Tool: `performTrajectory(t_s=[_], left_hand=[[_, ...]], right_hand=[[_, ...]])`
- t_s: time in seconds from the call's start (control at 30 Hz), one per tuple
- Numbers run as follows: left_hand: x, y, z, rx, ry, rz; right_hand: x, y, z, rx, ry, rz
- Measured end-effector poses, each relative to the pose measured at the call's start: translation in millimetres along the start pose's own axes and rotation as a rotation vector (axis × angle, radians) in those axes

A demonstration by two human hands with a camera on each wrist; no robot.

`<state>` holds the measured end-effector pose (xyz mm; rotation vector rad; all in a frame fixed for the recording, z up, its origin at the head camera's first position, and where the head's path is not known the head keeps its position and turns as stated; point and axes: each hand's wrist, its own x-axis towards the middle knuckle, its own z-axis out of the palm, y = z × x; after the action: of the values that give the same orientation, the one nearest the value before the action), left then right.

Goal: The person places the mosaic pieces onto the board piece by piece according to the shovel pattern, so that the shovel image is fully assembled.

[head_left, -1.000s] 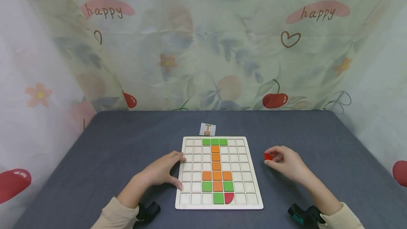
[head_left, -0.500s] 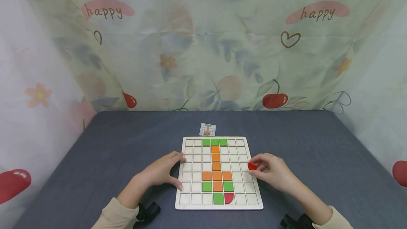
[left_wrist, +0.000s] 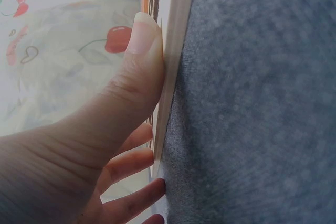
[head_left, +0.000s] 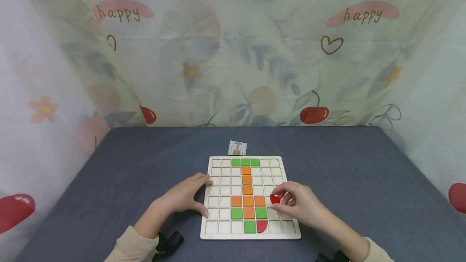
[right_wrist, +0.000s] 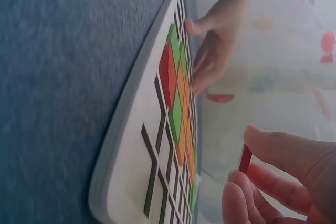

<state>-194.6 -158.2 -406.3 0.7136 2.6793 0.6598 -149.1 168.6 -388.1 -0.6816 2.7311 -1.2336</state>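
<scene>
A white grid board (head_left: 214, 226) lies on the dark cloth, with green and orange square tiles in several of its cells. One red tile with a rounded corner (head_left: 261, 226) sits in its nearest row, right of a green tile (head_left: 250, 226). At the board's left edge, my left hand (head_left: 182, 195) rests with thumb and fingers spread, the thumb touching the rim in the left wrist view. My right hand (head_left: 300, 201) pinches a second red tile (head_left: 275, 199) between thumb and fingers, over the board's right part. In the right wrist view that red tile (right_wrist: 245, 158) appears edge-on, raised off the board.
A small pattern card (head_left: 237, 148) lies just behind the board. The dark blue tablecloth (head_left: 145, 148) spreads around it. A patterned curtain (head_left: 233, 72) stands at the back of the table. Black wrist straps (head_left: 169, 244) are on the forearms.
My right hand has carried the red tile leftward and toward me, from beside the board to over its right columns. The left hand and the board have stayed in place.
</scene>
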Motion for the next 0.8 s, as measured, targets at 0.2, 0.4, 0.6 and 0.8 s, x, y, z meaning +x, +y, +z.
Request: performTrajectory(t_s=[0.2, 0.4, 0.6, 0.8], left_hand=[[0.1, -1.1, 0.1, 0.006, 0.002, 0.008], [0.5, -0.9, 0.2, 0.019, 0.008, 0.007], [0.9, -0.9, 0.0, 0.015, 0.009, 0.011], [1.4, -0.8, 0.0, 0.003, 0.0, 0.015]], right_hand=[[-0.5, -6, 9, 0.05, -0.042, -0.03], [-0.4, -12, 17, 0.077, -0.07, -0.054], [-0.2, -16, 25, 0.124, -0.114, -0.054], [-0.2, -21, 33, 0.178, -0.158, -0.074]])
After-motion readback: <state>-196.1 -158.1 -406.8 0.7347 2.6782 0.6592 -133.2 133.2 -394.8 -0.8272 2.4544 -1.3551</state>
